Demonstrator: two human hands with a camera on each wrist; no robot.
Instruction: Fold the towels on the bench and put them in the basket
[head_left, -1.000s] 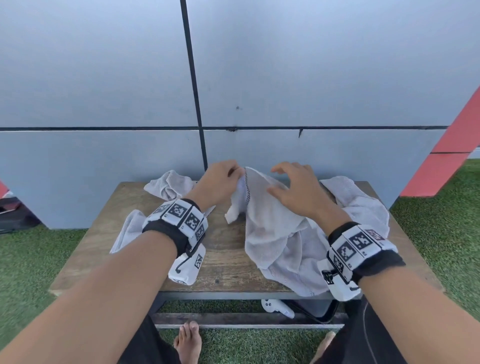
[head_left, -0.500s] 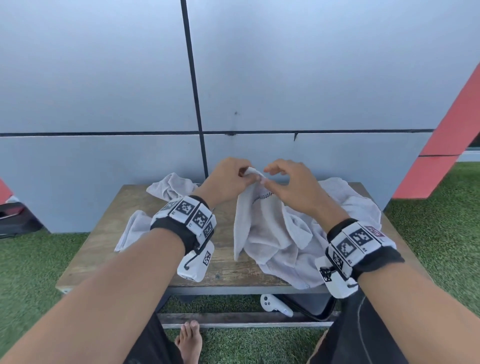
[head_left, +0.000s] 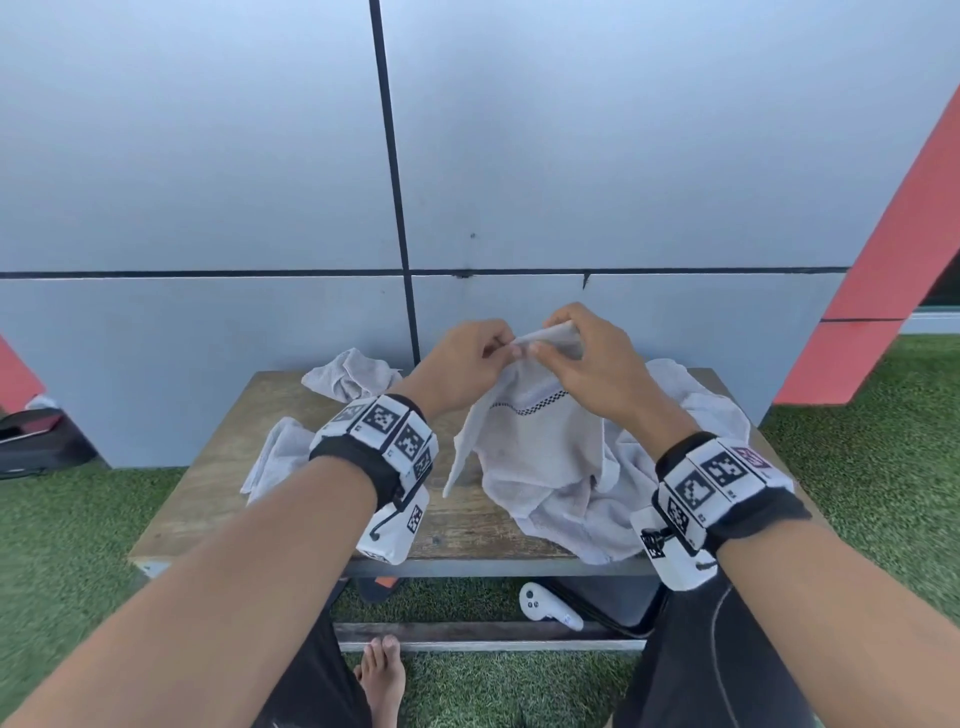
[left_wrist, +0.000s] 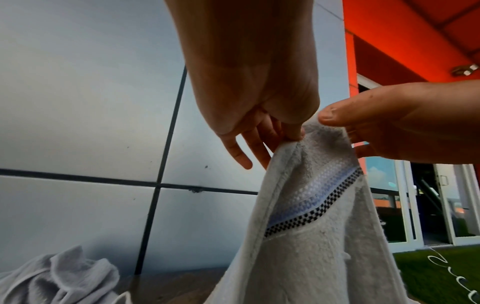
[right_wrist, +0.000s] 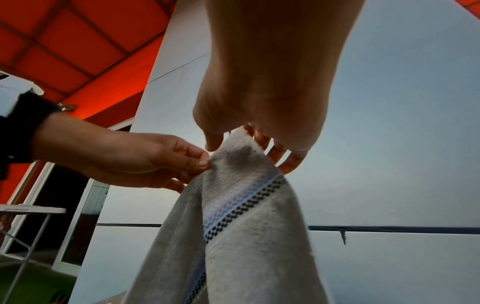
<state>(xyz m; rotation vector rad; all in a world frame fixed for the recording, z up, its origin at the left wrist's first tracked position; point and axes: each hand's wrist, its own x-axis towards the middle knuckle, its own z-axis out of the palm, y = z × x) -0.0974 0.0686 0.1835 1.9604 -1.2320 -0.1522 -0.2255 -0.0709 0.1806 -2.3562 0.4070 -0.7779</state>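
A pale grey towel (head_left: 540, 447) with a black checkered band (left_wrist: 311, 214) hangs from both my hands above the wooden bench (head_left: 218, 467). My left hand (head_left: 467, 358) pinches its top edge on the left, thumb against fingers (left_wrist: 293, 133). My right hand (head_left: 582, 353) pinches the same edge just to the right (right_wrist: 233, 142). The towel's lower part still lies bunched on the bench, over another crumpled towel (head_left: 691, 410) at the right. Two more grey towels lie on the bench's left: one at the back (head_left: 353, 371), one under my left wrist (head_left: 275, 457). No basket is in view.
A grey panelled wall (head_left: 260, 156) stands right behind the bench. Artificial grass (head_left: 883, 467) surrounds it. Under the bench lie a white controller (head_left: 545, 608) and a black object (head_left: 618, 603). My bare foot (head_left: 384, 675) is at the bench's front. A red slanted beam (head_left: 893, 291) rises at the right.
Both hands have lifted the towel's top edge off the bench and drawn close together. The right hand went from resting on the cloth to pinching the edge beside the left.
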